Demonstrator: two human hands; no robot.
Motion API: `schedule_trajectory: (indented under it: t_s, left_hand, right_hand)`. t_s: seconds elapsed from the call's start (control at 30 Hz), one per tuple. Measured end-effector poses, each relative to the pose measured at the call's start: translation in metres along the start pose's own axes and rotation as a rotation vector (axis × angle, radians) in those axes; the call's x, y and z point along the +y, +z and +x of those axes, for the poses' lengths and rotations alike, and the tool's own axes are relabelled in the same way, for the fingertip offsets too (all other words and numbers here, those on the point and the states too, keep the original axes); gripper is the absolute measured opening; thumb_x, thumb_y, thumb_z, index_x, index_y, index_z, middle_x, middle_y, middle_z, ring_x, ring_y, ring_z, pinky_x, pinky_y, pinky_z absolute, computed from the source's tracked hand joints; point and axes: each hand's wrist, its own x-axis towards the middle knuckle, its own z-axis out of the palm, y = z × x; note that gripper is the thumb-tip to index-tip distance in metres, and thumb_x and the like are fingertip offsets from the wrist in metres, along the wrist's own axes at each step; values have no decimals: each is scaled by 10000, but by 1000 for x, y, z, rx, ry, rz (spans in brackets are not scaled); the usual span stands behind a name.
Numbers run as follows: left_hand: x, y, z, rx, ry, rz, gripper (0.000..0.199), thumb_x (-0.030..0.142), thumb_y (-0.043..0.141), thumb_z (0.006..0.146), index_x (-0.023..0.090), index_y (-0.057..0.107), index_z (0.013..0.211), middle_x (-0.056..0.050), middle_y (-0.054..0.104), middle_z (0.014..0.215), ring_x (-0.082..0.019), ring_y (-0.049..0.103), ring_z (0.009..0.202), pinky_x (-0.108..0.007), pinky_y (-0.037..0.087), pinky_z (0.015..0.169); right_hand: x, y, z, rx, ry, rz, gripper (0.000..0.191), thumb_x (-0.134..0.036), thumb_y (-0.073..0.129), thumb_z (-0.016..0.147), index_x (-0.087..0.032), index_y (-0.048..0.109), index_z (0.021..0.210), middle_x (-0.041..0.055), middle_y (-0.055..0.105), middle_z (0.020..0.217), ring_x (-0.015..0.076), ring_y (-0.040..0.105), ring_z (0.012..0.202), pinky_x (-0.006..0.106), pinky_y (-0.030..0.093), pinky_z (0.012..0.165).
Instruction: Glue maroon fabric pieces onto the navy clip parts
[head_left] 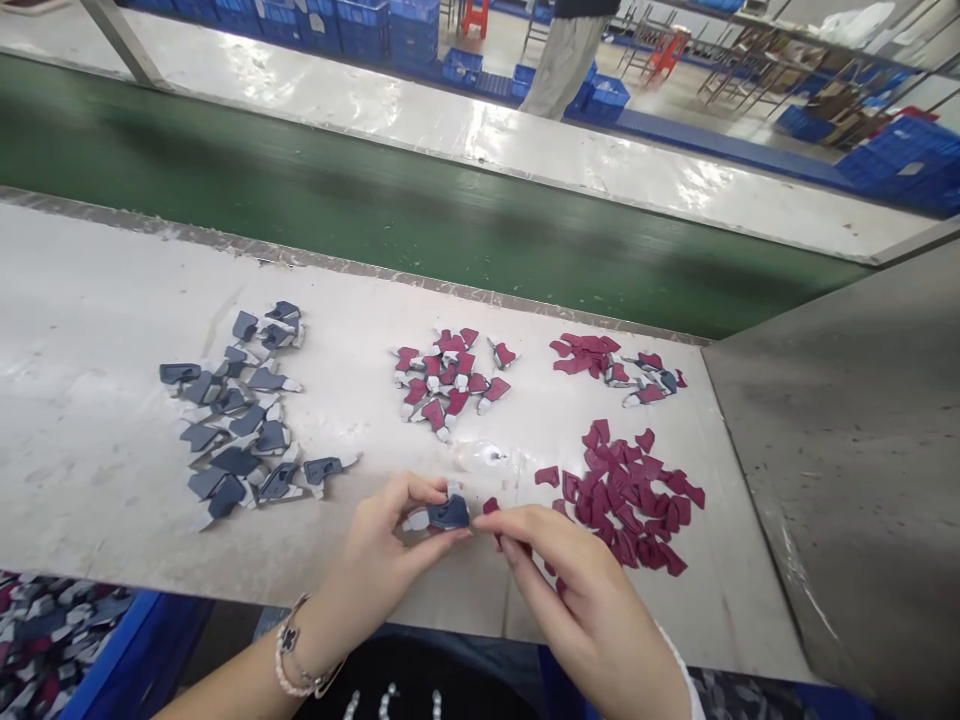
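My left hand (375,565) pinches a navy-and-white shaped piece (448,514) between thumb and fingers. My right hand (581,600) sits just beside it, its fingertips closed on a small maroon fabric piece (490,506). Right of my hands lies a loose heap of maroon pieces (626,500). A pile of navy-and-white pieces (240,420) lies to the left on the white table (90,400). Further back are a pile of maroon-and-white pieces (448,380) and a smaller maroon group (585,355). A small clear plastic object (487,455) lies just above my hands.
A green conveyor belt (375,210) runs beyond the table's far edge. A grey panel (840,460) rises at the right. A blue bin of mixed pieces (52,640) stands at the lower left. Beyond the belt, a person (566,60) stands among blue crates (607,100).
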Motion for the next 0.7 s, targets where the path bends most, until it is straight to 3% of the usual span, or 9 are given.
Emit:
schedule_trajectory:
  t_s: [0.07,0.17,0.23,0.37,0.57,0.7]
  left_hand:
    - [-1,0,0,10,12,-11,201,275,771,802,223,614,916,-48,720,1024,-232,713,1041,-391,615,892]
    - [-1,-1,1,51,57,-8,199,245,772,799,224,612,915,-56,691,1112,-219,714,1027,-371,620,874]
    - [1,-2,1,67,110,-5,201,218,766,802,228,608,926,-53,669,1131,-196,715,990,-343,623,850]
    - [6,-3,0,68,204,9,196,169,739,822,232,600,944,-45,635,1107,-174,700,963,-294,623,791]
    - [10,-3,-1,61,373,213,215,112,724,825,234,613,963,-27,652,1018,-163,694,925,-287,605,803]
    - [9,-5,-1,37,467,280,202,113,701,851,231,608,986,-37,659,1018,-162,698,938,-270,609,800]
  right_hand:
    - [1,2,-1,49,22,-3,283,-218,478,994,-327,528,1250,31,688,1117,205,666,1021,326,535,869]
    - [4,-1,-1,52,52,45,164,-236,508,984,-304,548,1128,11,694,978,186,675,867,292,550,739]
    - [4,-3,0,16,42,77,125,-242,531,985,-301,614,1057,-6,710,929,173,679,834,286,549,753]
    - [3,-1,6,-51,60,176,203,-229,572,978,-331,677,1119,-20,750,1045,168,702,941,299,541,861]
    - [4,8,20,-24,230,396,19,-235,651,929,-235,632,931,-20,721,835,160,707,814,287,547,777]
    - [7,8,25,-42,275,404,62,-257,653,924,-211,640,883,-11,701,775,165,683,770,295,526,748]
